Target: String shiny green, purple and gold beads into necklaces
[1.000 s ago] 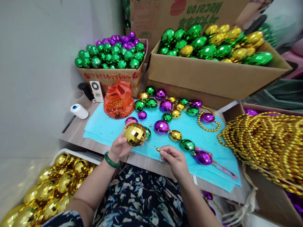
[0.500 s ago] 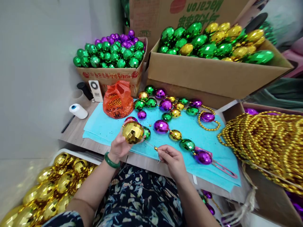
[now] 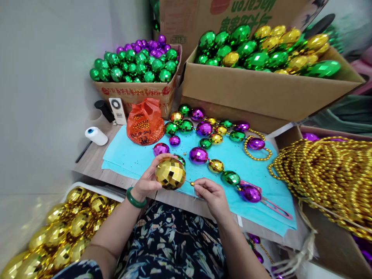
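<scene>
My left hand (image 3: 147, 179) is closed round a large faceted gold ball (image 3: 170, 174), held above the front edge of the table. From the ball's right side a thin string runs to a small gold bead (image 3: 192, 184). My right hand (image 3: 211, 193) pinches the string just beside that bead, and a loose string end hangs below the fingertips. Behind the gold ball lie a purple ball (image 3: 161, 149) and a partly hidden green one (image 3: 180, 160). To the right, a strand of large balls with a purple one (image 3: 198, 155) stretches across the blue cloth (image 3: 130, 159).
An orange bag of small beads (image 3: 145, 124) and a white thread spool (image 3: 96, 136) stand at the left. Boxes of green and purple balls (image 3: 139, 93) and green and gold ones (image 3: 247, 89) line the back. Gold bead chains (image 3: 328, 174) fill the right; gold balls (image 3: 58, 232) sit lower left.
The gold ball in my left hand has moved right and down, closer to the small bead. Less string shows between them. My right hand has stayed almost still.
</scene>
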A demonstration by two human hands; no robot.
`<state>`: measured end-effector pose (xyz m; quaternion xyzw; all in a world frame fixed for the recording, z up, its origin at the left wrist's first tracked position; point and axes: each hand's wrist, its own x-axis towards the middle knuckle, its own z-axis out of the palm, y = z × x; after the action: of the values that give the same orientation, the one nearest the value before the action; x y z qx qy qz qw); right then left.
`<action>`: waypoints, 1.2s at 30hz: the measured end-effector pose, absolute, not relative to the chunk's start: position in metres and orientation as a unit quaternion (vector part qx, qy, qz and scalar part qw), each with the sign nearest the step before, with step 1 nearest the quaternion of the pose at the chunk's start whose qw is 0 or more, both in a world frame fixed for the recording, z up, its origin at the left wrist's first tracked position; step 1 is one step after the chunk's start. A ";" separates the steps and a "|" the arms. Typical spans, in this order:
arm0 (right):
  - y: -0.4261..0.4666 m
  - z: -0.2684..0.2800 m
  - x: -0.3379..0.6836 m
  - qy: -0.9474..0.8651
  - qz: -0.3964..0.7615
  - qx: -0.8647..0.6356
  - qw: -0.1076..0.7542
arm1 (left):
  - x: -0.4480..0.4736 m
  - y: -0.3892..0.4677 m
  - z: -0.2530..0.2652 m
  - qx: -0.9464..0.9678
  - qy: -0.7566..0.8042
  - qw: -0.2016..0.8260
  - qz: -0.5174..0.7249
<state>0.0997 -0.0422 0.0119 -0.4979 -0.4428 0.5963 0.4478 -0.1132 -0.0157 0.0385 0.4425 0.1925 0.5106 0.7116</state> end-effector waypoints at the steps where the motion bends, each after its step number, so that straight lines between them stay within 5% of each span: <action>1: -0.043 0.014 0.098 -0.443 0.600 -0.494 0.447 | -0.113 -0.016 0.039 0.467 0.193 0.715 0.483; 5: -0.043 0.017 0.090 -0.414 0.629 -0.484 0.446 | -0.112 -0.015 0.040 0.553 0.227 0.691 0.406; 12: -0.037 -0.009 0.103 -0.392 0.605 -0.544 0.430 | -0.088 -0.003 0.031 0.602 0.390 0.508 0.477; 20: -0.042 0.018 0.121 -0.577 0.286 -0.602 0.472 | -0.053 0.000 0.041 0.647 0.402 0.415 0.497; 30: -0.032 0.029 0.112 -0.596 0.398 -0.525 0.459 | -0.039 -0.004 0.080 0.616 0.353 0.434 0.555; 33: -0.036 0.033 0.119 -0.512 0.445 -0.525 0.514 | -0.037 -0.009 0.060 0.639 0.369 0.459 0.494; 36: -0.041 0.044 0.122 -0.441 0.506 -0.486 0.559 | -0.029 -0.022 0.033 0.744 0.406 0.375 0.376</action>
<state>0.1220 -0.0414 0.0440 -0.4856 -0.4415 0.5064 0.5594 -0.0295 -0.0217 0.0327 0.7438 0.4057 0.3763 0.3748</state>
